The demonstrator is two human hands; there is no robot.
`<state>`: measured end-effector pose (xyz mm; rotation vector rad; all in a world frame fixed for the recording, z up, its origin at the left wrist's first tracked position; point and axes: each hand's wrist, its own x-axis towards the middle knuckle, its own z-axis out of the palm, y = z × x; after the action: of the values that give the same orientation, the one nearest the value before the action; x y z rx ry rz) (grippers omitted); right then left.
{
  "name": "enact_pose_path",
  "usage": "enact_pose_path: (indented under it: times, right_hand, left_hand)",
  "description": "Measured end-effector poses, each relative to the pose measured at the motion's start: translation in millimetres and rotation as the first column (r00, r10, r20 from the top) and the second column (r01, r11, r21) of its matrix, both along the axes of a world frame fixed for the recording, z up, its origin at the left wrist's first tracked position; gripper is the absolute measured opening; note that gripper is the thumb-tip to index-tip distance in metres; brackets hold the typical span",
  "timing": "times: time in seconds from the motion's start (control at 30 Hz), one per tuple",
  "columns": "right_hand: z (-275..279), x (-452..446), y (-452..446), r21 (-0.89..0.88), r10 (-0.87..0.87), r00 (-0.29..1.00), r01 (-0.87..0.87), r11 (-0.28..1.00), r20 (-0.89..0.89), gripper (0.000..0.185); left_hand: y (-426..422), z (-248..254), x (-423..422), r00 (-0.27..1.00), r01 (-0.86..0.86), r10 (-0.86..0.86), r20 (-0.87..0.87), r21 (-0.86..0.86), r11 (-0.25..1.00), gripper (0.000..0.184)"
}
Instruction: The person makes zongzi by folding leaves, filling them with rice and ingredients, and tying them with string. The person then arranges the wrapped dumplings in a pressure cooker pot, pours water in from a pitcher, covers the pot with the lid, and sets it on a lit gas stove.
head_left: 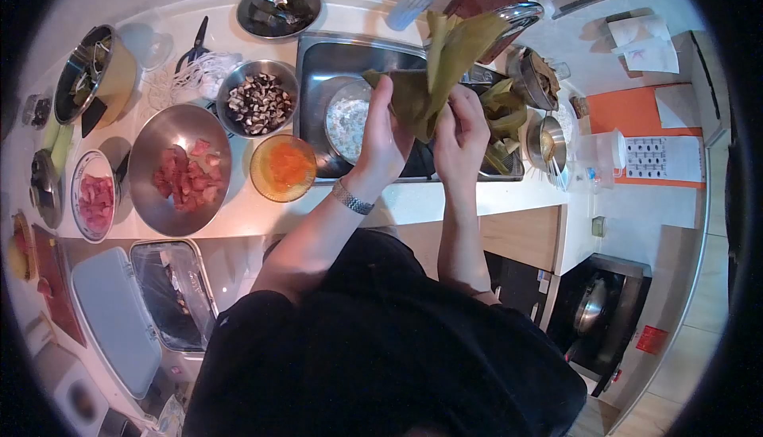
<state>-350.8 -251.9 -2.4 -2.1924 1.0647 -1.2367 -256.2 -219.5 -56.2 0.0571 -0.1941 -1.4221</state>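
Over the sink (311, 67), my left hand (383, 139) and my right hand (462, 131) hold long olive-green bamboo leaves (409, 99) between them. The leaves are bent, and one end stands up toward the tap. My left thumb presses on the near side of the leaves, while its other fingers are mostly hidden behind them. My right fingers pinch their lower edge. Below my left hand, a round bowl (343, 131) with pale, speckled contents sits in the sink. More green leaves (503, 111) lie right of my right hand.
Left of the sink stand a bowl of chopped mushrooms (259, 103), a glass bowl of orange pieces (283, 168) and a steel bowl of raw meat (187, 175). Behind are a bowl of dark leaves (278, 9) and a bottle (413, 4). An open bin (173, 294) stands below.
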Motion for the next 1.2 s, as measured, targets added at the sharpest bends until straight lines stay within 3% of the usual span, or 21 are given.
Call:
enact_pose_path:
  times: [0.03, 0.07, 0.13, 0.2, 0.33, 0.4, 0.5, 0.57, 0.63, 0.7, 0.73, 0.77, 0.83, 0.87, 0.9, 0.97, 1.03, 1.07, 1.13, 1.17, 1.2]
  right_hand:
    - [4, -5, 1, 0.040, 0.096, 0.993, -0.098, 0.994, 0.067, 0.022]
    - [9, -9, 6, 0.235, 0.150, 0.977, -0.183, 0.955, 0.151, 0.030]
    - [13, -12, 5, 0.212, 0.185, 0.965, -0.224, 0.951, 0.188, 0.034]
    - [16, -14, 4, 0.215, 0.241, 0.928, -0.306, 0.927, 0.284, 0.049]
    - [13, -21, -3, 0.244, 0.258, 0.871, -0.381, 0.892, 0.418, 0.061]
    - [19, -20, 2, 0.356, 0.190, 0.765, -0.484, 0.799, 0.615, 0.061]
    - [32, -37, 18, 0.505, 0.076, 0.765, -0.493, 0.709, 0.640, 0.061]
    - [26, -55, 20, 0.495, 0.059, 0.834, -0.380, 0.781, 0.548, 0.082]
    - [30, -65, 23, 0.458, 0.138, 0.861, -0.388, 0.799, 0.489, 0.094]
    - [36, -73, 29, 0.449, 0.206, 0.888, -0.394, 0.802, 0.410, 0.092]
    - [40, -69, 31, 0.451, 0.203, 0.891, -0.389, 0.803, 0.407, 0.092]
    - [44, -60, 35, 0.455, 0.189, 0.903, -0.364, 0.813, 0.386, 0.090]
    - [47, -41, 43, 0.459, 0.159, 0.925, -0.314, 0.831, 0.346, 0.085]
    - [39, -40, 43, 0.473, 0.132, 0.945, -0.268, 0.840, 0.301, 0.077]
    - [36, -29, 49, 0.491, 0.094, 0.919, -0.288, 0.822, 0.383, 0.073]
    - [18, -20, 53, 0.585, 0.020, 0.908, -0.286, 0.759, 0.418, 0.070]
    - [1, -32, 53, 0.664, 0.008, 0.943, -0.240, 0.709, 0.332, 0.071]
    - [-8, -43, 50, 0.588, 0.117, 0.988, -0.152, 0.794, 0.099, 0.074]
    - [0, -42, 38, 0.397, 0.200, 0.976, -0.152, 0.905, -0.082, 0.079]
    - [1, -51, 31, 0.442, 0.191, 0.982, -0.167, 0.881, -0.009, 0.069]
    - [1, -60, 24, 0.483, 0.175, 0.982, -0.185, 0.856, 0.065, 0.059]
  left_hand:
    - [2, 0, -3, 1.000, 0.001, -0.001, -0.007, -0.002, 1.000, 0.046]
    - [4, 1, -7, 0.998, -0.056, 0.057, 0.033, -0.026, 0.998, 0.045]
    - [6, 5, -9, 0.983, -0.095, 0.113, 0.147, -0.125, 0.988, 0.059]
    - [8, 8, -14, 0.966, -0.107, 0.137, 0.219, -0.142, 0.984, 0.062]
    - [9, 10, -13, 0.928, -0.084, 0.130, 0.350, -0.144, 0.986, 0.074]
    - [13, 19, -11, 0.899, -0.075, 0.113, 0.424, -0.107, 0.991, 0.075]
    - [14, 29, -10, 0.868, -0.156, 0.256, 0.426, -0.254, 0.954, 0.074]
    - [17, 31, -10, 0.816, -0.161, 0.334, 0.471, -0.371, 0.915, 0.071]
    - [20, 37, -7, 0.782, -0.173, 0.369, 0.502, -0.394, 0.903, 0.066]
    - [21, 37, -6, 0.561, -0.222, 0.579, 0.591, -0.567, 0.793, 0.064]
    - [27, 43, -14, 0.724, -0.244, 0.486, 0.490, -0.478, 0.844, 0.058]
    - [27, 45, -19, 0.725, -0.243, 0.484, 0.489, -0.476, 0.845, 0.058]
    - [28, 48, -25, 0.901, -0.329, 0.391, 0.185, -0.294, 0.897, 0.055]
    - [29, 51, -27, 0.923, -0.337, 0.368, 0.115, -0.223, 0.915, 0.051]
    - [30, 52, -27, 0.933, -0.350, 0.357, 0.053, -0.109, 0.930, 0.040]
    - [29, 36, -18, 0.975, -0.210, 0.217, -0.038, 0.145, 0.967, 0.036]
    - [25, 28, -2, 0.977, 0.006, 0.075, -0.199, 0.379, 0.925, 0.049]
    - [23, 13, 4, 0.959, 0.094, 0.004, -0.285, 0.329, 0.939, 0.051]
    - [24, -12, 15, 0.911, 0.208, -0.100, -0.401, 0.235, 0.950, 0.056]
    - [25, -20, 18, 0.873, 0.227, -0.104, -0.476, 0.209, 0.951, 0.055]
    - [24, -29, 19, 0.903, 0.197, -0.060, -0.426, 0.286, 0.938, 0.054]
